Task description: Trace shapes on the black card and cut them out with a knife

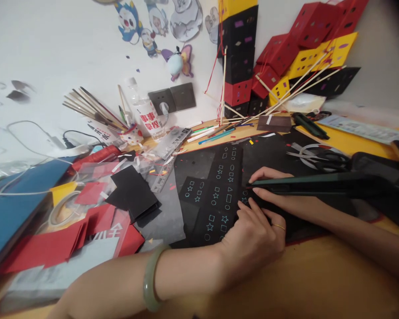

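Observation:
A black card cutout (208, 184) with several rows of light-blue outlined squares, stars, circles and other shapes lies flat on a dark mat. My left hand (252, 235), with a ring on one finger and a pale green bangle (149, 279) on the forearm, rests on the card's lower right part. Its fingers are bent and somewhat apart, fingertips touching the surface, holding nothing. My right hand (272, 197) is closed around a long dark green pen-like tool (306, 184), whose narrow tip meets the card's right side just beyond my left fingertips. The tool hides part of that hand.
Black card pieces (133, 192), red card (49, 239) and a tape roll (63, 208) lie at left. Scissors (329, 161) are at right. Behind stand a bottle (146, 115), pens (216, 133), a brush cup (131, 135) and stacked black, red and yellow boxes (237, 53) with sticks.

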`<state>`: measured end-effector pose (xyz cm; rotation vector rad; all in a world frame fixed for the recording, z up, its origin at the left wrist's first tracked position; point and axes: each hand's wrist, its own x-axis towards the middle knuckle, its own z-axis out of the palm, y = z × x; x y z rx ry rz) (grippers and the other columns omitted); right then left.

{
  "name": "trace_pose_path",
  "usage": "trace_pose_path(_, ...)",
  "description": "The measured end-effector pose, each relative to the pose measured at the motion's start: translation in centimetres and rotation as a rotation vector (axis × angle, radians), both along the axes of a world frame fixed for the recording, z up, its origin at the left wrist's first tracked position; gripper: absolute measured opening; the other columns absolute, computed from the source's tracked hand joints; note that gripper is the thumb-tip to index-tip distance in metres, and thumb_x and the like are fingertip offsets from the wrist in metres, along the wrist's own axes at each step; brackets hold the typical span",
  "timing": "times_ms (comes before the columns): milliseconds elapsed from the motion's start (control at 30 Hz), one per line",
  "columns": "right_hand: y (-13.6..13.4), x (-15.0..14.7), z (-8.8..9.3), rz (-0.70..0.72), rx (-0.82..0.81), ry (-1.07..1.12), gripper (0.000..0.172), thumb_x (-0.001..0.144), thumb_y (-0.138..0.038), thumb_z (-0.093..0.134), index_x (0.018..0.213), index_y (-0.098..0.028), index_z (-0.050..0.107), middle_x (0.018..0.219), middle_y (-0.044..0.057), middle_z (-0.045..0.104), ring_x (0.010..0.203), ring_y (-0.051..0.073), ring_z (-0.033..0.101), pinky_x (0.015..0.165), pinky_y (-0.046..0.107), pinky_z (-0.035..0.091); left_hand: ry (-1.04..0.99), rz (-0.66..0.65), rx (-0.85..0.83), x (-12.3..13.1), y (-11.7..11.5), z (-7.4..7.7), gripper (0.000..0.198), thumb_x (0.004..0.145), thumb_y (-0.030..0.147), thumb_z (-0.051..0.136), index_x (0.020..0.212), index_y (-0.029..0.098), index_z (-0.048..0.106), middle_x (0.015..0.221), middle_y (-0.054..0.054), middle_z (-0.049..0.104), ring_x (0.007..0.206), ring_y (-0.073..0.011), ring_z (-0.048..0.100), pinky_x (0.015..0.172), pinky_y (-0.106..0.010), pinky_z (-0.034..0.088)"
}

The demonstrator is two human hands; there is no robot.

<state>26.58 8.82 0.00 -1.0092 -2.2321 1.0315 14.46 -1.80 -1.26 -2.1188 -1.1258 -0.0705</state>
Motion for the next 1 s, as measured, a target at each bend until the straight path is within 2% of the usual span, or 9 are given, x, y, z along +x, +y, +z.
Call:
trace_pose_path(500, -0.15, -0.32, -0.06, -0.012, 0.032, -0.033, 0.010, 0.075, -0.027, 0.054, 0.084, -0.024, 0.056, 0.077, -0.002, 0.062, 0.070, 0.015, 0.057, 0.062, 0.026, 0.046, -0.005, -0.006, 0.033, -0.04, -0.05, -0.19, 0.021, 0.082, 0.009, 0.041, 0.091, 0.003, 0.058, 0.092, -0.022, 0.067, 0.076, -0.0290, 0.068, 0.052, -0.026, 0.050)
trace_pose_path(733, -0.06, -0.10, -0.22, 0.009, 0.075, -0.044, 0.008, 0.075, -0.024, 0.053, 0.084, -0.023, 0.054, 0.076, -0.002, 0.061, 0.069, 0.015, 0.057, 0.061, 0.026, 0.045, 0.017, -0.007, 0.005, -0.15, -0.14, 0.06, 0.021, 0.081, 0.007, 0.041, 0.093, 0.002, 0.058, 0.091, -0.023, 0.067, 0.076, -0.0291, 0.068, 0.051, -0.025, 0.050)
trace_pose_path(1000, -0.27, -0.13, -0.06, -0.004, 0.038, 0.005, 0.006, 0.073, -0.023, 0.054, 0.079, -0.023, 0.054, 0.072, -0.002, 0.061, 0.066, 0.014, 0.056, 0.059, 0.026, 0.044, 0.027, 0.002, -0.037, 0.04, -0.08, -0.07, 0.019, 0.081, 0.007, 0.044, 0.094, 0.001, 0.057, 0.092, -0.026, 0.065, 0.076, -0.0305, 0.067, 0.047, -0.024, 0.049)
